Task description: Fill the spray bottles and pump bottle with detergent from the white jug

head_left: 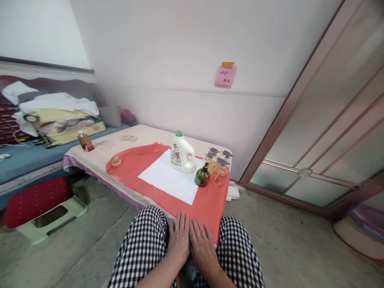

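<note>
The left hand (179, 236) and right hand (204, 244) are lying flat, gripping nothing, at the near edge of the red sheet (207, 212) on the counter (147, 134), where any pull could be toppling the white jug (181, 158) and green pump bottle (202, 177).

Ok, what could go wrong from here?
The left hand and right hand lie at the near edge of the red sheet; a tug could drag the white jug and the white cloth under it. The green pump bottle stands close to the clear pump bottles, so one bump might topple several. Those stand near the right end of the table and could fall.
</note>
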`<state>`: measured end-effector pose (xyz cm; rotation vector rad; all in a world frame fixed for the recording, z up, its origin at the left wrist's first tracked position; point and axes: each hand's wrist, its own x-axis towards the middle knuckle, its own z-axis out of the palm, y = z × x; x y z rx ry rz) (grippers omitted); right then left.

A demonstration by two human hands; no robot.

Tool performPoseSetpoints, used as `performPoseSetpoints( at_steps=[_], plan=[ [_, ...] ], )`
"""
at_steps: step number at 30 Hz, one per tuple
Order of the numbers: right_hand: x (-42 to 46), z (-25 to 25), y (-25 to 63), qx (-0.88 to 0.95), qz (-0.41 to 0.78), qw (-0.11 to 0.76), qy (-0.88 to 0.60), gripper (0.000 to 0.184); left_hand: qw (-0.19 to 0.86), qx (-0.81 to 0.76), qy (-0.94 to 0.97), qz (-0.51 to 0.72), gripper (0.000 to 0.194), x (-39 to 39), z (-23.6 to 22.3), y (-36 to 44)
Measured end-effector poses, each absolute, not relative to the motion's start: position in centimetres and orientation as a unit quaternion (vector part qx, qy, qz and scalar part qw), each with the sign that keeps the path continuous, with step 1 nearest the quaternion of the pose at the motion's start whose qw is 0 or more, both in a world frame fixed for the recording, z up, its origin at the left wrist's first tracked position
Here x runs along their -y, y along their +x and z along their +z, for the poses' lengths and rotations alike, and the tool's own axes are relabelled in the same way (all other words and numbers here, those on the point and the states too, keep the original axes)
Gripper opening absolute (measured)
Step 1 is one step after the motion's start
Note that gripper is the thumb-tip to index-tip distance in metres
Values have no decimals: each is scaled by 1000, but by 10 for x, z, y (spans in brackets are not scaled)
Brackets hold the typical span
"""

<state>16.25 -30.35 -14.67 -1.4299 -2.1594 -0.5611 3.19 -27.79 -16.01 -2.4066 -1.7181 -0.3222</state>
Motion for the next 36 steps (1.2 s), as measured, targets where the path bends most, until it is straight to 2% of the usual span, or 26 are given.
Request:
performPoseSetpoints(
  at_steps=[17,20,25,28,36],
  plan=[
    [303,-142,164,796,-163,267,-518,54,55,594,-795,-109,60,279,-148,34],
    [309,-134,170,804,-129,277,-510,50,61,597,-793,-105,60,279,-149,35],
    [303,-119,174,779,-54,320,-536,29,69,606,-785,-112,58,281,-151,38],
    [277,-113,171,745,1,343,-571,21,40,607,-784,-121,56,282,-142,39],
    [223,-122,165,698,97,334,-627,27,3,595,-795,-118,61,283,-127,36]
  ],
)
